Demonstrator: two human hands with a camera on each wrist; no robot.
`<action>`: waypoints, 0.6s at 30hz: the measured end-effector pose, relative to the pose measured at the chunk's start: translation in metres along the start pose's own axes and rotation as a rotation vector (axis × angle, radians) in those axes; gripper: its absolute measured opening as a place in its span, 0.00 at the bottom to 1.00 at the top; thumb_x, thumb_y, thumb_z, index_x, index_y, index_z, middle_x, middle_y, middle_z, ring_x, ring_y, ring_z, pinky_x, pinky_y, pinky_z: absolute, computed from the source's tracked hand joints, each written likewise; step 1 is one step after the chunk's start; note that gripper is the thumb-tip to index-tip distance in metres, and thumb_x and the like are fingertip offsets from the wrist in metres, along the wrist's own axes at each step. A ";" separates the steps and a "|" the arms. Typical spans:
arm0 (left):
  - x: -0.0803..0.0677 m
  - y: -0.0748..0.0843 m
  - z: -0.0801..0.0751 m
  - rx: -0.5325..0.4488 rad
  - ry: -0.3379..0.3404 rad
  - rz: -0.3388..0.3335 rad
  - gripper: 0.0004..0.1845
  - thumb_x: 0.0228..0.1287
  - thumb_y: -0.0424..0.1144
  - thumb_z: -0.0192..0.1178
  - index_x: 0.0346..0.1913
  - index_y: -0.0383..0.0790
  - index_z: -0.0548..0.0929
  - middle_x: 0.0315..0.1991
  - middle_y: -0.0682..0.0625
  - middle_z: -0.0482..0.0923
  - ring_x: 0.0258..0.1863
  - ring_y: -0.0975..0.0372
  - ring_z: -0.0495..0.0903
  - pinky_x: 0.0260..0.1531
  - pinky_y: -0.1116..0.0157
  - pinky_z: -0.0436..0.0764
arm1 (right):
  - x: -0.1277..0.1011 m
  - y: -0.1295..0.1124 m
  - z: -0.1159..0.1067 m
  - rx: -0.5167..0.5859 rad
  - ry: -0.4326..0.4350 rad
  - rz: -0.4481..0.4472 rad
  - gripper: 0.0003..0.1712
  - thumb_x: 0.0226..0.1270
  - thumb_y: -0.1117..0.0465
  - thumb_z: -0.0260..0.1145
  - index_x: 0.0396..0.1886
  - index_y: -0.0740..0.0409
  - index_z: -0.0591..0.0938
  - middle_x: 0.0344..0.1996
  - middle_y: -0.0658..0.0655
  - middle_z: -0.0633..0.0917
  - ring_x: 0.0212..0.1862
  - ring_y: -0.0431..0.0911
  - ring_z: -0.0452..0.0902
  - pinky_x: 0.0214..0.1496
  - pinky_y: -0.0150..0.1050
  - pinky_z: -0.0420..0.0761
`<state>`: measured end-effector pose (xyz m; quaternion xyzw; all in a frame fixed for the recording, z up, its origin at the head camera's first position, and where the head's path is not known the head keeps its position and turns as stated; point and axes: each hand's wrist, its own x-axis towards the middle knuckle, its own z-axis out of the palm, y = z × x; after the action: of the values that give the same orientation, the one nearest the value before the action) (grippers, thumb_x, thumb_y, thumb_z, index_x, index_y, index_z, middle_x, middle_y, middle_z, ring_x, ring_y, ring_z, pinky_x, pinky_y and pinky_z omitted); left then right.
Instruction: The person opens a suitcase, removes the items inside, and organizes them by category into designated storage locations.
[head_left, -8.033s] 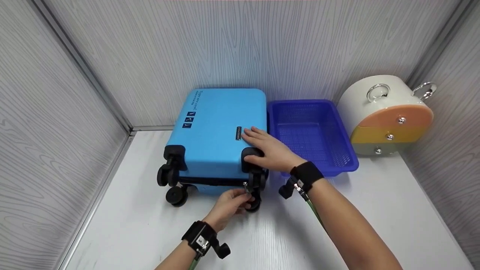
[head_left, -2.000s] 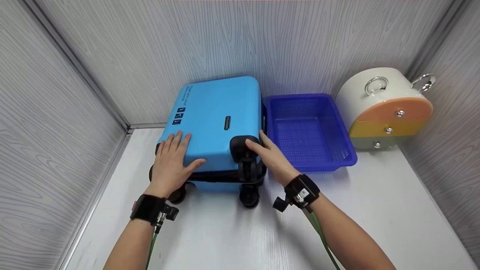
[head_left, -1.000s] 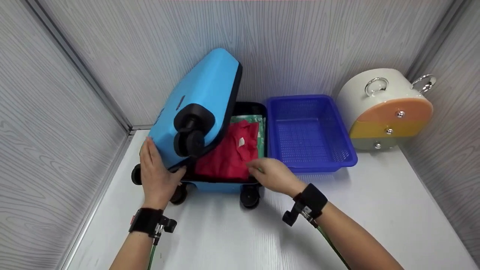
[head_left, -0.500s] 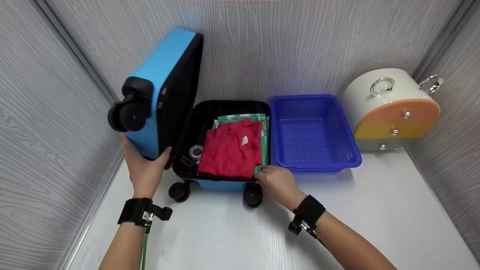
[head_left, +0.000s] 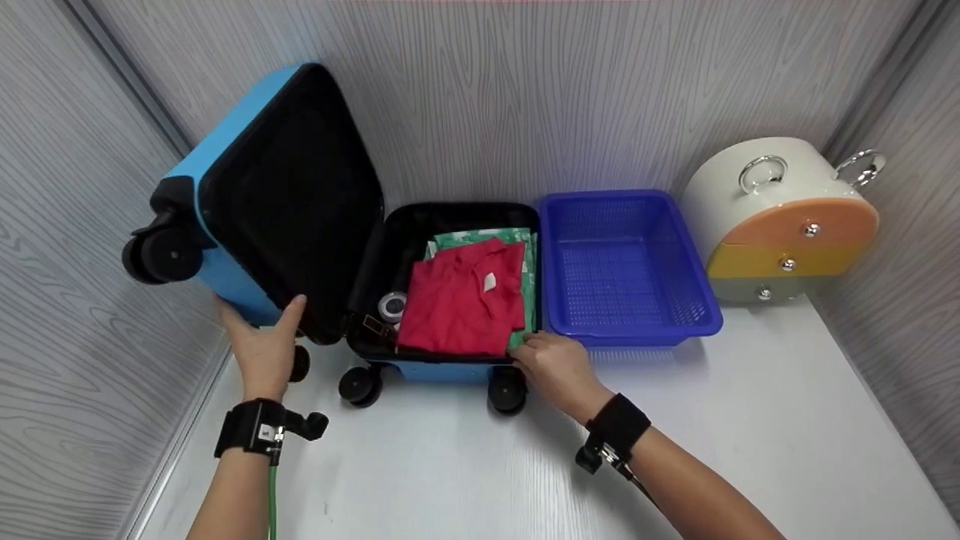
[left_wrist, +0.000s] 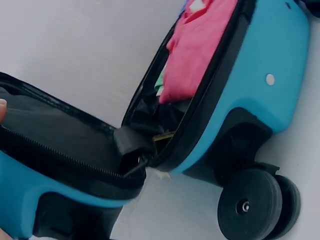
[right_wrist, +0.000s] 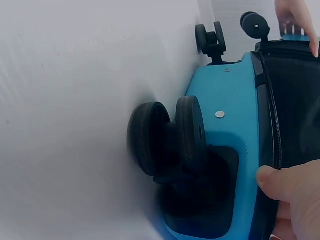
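A blue hard-shell suitcase [head_left: 442,372] lies with its black-lined lid [head_left: 292,187] raised and leaning to the left. My left hand [head_left: 259,356] holds the lid's front edge, thumb on the inner rim and fingers beneath the shell. At the base's front right corner, my right hand [head_left: 559,375] grips the rim; the right wrist view shows the thumb [right_wrist: 272,180] outside and fingers curled over it. Inside the base, a folded red shirt [head_left: 457,304] lies on green-and-white patterned cloth [head_left: 484,235]. Left of the shirt sits a small round white-rimmed object [head_left: 391,307], partly covered.
A blue plastic basket [head_left: 637,335] stands directly right of the suitcase. Farther right is a rounded white box [head_left: 795,240] with coloured drawers and ring handles. Wood-patterned walls [head_left: 480,97] enclose the back and sides; black wheels [head_left: 508,390] stick out at the suitcase's front.
The suitcase, closed before, has been opened. My left hand has swung its lid up and leftward, showing the clothes. My right hand moved to the base's rim and has stayed there since half a second ago.
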<state>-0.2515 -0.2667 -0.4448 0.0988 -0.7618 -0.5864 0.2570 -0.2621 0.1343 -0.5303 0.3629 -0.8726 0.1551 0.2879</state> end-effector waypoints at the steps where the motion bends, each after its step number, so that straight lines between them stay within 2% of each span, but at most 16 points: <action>1: 0.001 -0.002 -0.002 -0.001 0.003 -0.028 0.61 0.67 0.51 0.69 0.83 0.54 0.29 0.83 0.56 0.32 0.78 0.69 0.36 0.76 0.65 0.40 | -0.001 0.000 0.000 0.005 0.001 0.003 0.07 0.57 0.66 0.79 0.35 0.54 0.90 0.34 0.53 0.91 0.44 0.50 0.88 0.53 0.46 0.85; 5: 0.004 -0.013 -0.011 -0.076 0.006 -0.136 0.61 0.68 0.53 0.67 0.81 0.60 0.24 0.81 0.62 0.25 0.77 0.72 0.30 0.76 0.66 0.36 | -0.003 0.000 0.001 0.043 0.003 0.007 0.07 0.59 0.67 0.78 0.36 0.55 0.91 0.35 0.54 0.91 0.46 0.51 0.88 0.55 0.47 0.84; 9: 0.008 -0.024 -0.020 -0.124 -0.003 -0.234 0.59 0.70 0.55 0.64 0.80 0.62 0.23 0.81 0.63 0.23 0.77 0.72 0.29 0.76 0.64 0.35 | -0.004 0.000 0.002 0.062 0.013 -0.003 0.07 0.59 0.68 0.77 0.38 0.56 0.91 0.36 0.54 0.91 0.47 0.51 0.88 0.56 0.47 0.83; 13: 0.010 -0.032 -0.026 -0.157 -0.030 -0.309 0.57 0.71 0.58 0.61 0.81 0.61 0.24 0.82 0.60 0.26 0.79 0.67 0.32 0.77 0.60 0.40 | -0.003 0.001 0.001 0.054 0.023 0.004 0.07 0.59 0.68 0.77 0.37 0.57 0.91 0.35 0.53 0.91 0.47 0.49 0.88 0.56 0.45 0.83; 18: 0.010 -0.045 -0.033 -0.256 -0.048 -0.409 0.54 0.73 0.59 0.58 0.82 0.59 0.27 0.83 0.55 0.31 0.81 0.60 0.38 0.78 0.58 0.45 | -0.003 0.001 0.003 0.076 0.020 0.008 0.07 0.59 0.69 0.77 0.37 0.58 0.91 0.35 0.54 0.91 0.46 0.50 0.88 0.56 0.46 0.84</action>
<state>-0.2506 -0.3119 -0.4783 0.2037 -0.6511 -0.7203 0.1252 -0.2623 0.1347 -0.5347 0.3686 -0.8646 0.1929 0.2819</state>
